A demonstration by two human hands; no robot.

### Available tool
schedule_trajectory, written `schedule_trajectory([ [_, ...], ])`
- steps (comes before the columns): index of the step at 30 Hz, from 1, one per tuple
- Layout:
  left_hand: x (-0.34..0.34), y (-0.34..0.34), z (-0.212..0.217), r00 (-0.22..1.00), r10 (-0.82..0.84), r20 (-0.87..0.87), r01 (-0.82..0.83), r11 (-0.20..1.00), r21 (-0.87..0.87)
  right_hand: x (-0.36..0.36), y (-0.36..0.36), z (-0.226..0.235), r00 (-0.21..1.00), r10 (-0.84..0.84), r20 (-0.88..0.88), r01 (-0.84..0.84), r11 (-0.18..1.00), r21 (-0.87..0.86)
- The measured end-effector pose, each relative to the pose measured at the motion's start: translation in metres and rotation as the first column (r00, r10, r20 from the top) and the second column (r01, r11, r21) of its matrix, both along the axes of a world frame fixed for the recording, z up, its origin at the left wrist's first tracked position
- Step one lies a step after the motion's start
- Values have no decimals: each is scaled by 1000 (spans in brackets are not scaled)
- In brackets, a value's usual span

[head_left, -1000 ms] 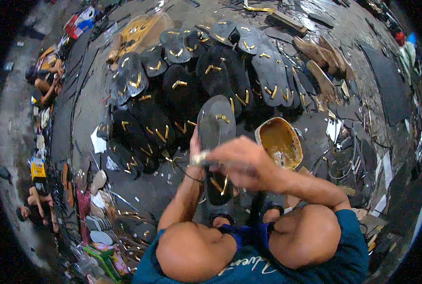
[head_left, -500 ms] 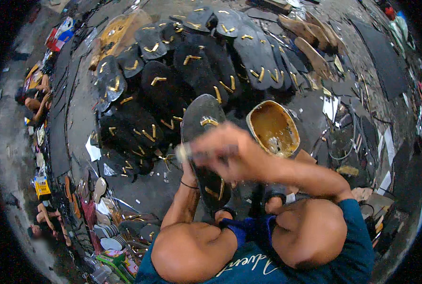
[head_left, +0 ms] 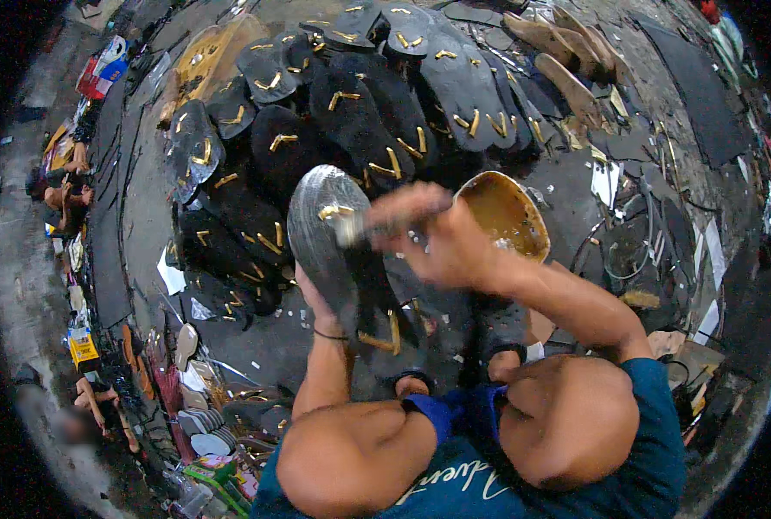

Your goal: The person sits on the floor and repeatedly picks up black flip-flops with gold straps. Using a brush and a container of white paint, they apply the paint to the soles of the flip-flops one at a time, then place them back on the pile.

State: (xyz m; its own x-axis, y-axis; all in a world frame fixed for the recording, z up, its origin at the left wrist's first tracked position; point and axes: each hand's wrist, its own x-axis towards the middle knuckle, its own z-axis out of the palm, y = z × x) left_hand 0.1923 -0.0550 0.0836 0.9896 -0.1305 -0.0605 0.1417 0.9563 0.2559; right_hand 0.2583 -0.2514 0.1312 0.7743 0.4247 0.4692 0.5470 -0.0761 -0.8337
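- Sandal sole [head_left: 329, 233], black and glossy with yellow straps, is up in front of the person, tilted, its toe end pointing away toward the pile.
- Left hand [head_left: 314, 298] comes up from below and grips that sole from underneath; only a little of the hand shows past the edge, fingers wrapped behind it.
- Right hand [head_left: 433, 238] is clenched around a brush [head_left: 355, 227], its pale tip pressed against the sole near the strap at the toe end; the hand is blurred.
- Just beside the right hand, on its far side, sits a round bowl [head_left: 511, 216] with brownish glue inside.
- Beyond the sole lies a big pile of black sandals [head_left: 351, 112] with yellow straps, overlapping one another across the dark floor [head_left: 247, 342].
- Far right at the top, a few tan soles [head_left: 567, 60] lie apart from the black ones.
- Down at the left edge, scraps and small coloured packets [head_left: 83, 346] are scattered along the floor.
- Person's knees and a blue shirt fill the lower edge.
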Motion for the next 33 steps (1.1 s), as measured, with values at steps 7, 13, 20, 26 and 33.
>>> schedule_trajectory([
  [7,-56,60,-49,916,167,-363,-115,980,160,-39,-51,-15,946,-199,-254,161,973,-163],
  [13,-136,51,-36,795,97,-599,-30,992,120,-28,-125,-63,817,-574,56,513,681,-522],
  [20,-138,48,-40,797,68,-599,-6,994,105,-35,-154,-83,864,-483,145,481,704,-522],
  [26,-131,48,-45,807,48,-589,11,995,96,-36,-135,-36,750,-661,-33,603,703,-378],
  [33,-77,54,-33,907,-49,-418,81,995,59,-65,-195,10,749,-340,-568,-418,423,-804],
])
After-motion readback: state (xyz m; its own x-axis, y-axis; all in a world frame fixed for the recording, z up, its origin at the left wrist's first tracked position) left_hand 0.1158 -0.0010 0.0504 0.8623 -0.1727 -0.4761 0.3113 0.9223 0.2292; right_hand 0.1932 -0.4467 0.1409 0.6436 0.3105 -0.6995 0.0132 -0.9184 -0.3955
